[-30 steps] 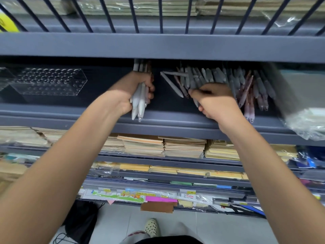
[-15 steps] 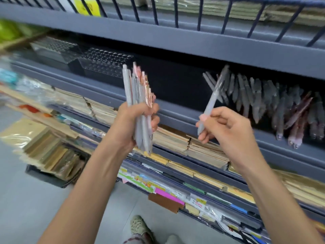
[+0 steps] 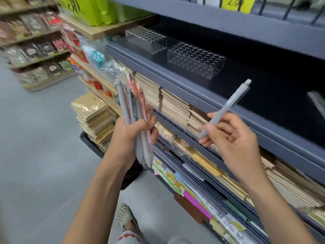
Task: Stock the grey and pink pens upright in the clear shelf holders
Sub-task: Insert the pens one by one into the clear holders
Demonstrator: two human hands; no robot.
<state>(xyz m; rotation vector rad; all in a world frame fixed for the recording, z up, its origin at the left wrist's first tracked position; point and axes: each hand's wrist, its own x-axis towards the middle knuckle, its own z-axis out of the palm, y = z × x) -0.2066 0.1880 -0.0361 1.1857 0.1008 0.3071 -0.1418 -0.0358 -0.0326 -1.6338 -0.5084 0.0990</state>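
grey shelf [image 3: 211, 95] noted, carrying the clear holder [image 3: 196, 60]; no pens are seen in it. a second holder [image 3: 146, 39] is set beyond it, to its left. below and left of the clear holder, a bundle of grey and pink pens [image 3: 133, 110] is gripped in the curled fingers of the left hand [image 3: 130, 136]. below the clear holder, slightly right, a single grey pen [image 3: 226, 108] is pinched near its tip between thumb and fingers of the right hand [image 3: 232, 138]. its long axis is slanted, clicker end raised rightward. the right hand is judged nearer; the pen is to be stood tip-down over a hole.
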